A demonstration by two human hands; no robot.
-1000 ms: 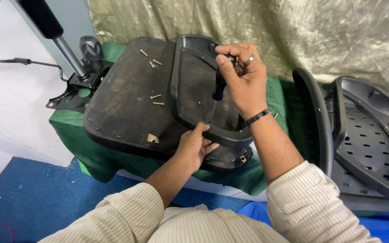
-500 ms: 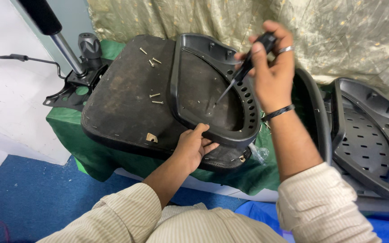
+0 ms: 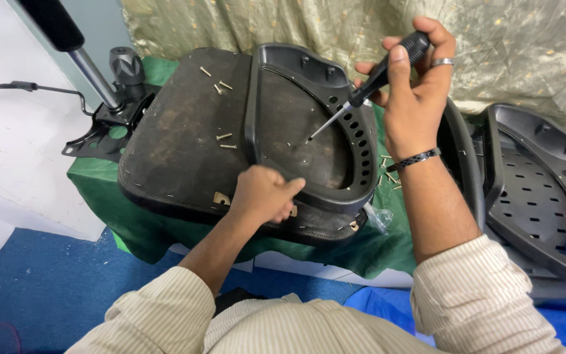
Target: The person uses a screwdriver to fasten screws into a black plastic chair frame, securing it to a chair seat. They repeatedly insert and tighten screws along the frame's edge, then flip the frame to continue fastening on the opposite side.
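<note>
The right hand [image 3: 417, 85] is clamped on a black-handled screwdriver [image 3: 368, 85], shaft slanting down-left onto the black plastic chair shell [image 3: 309, 124]; the left hand [image 3: 263, 193] grips its near rim.

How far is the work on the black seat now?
Done: the plastic frame lies on the upturned seat. In hand: the right hand holds a screwdriver, tip over the frame; the left hand grips its near edge. Left: loose screws lie unused on the seat.
</note>
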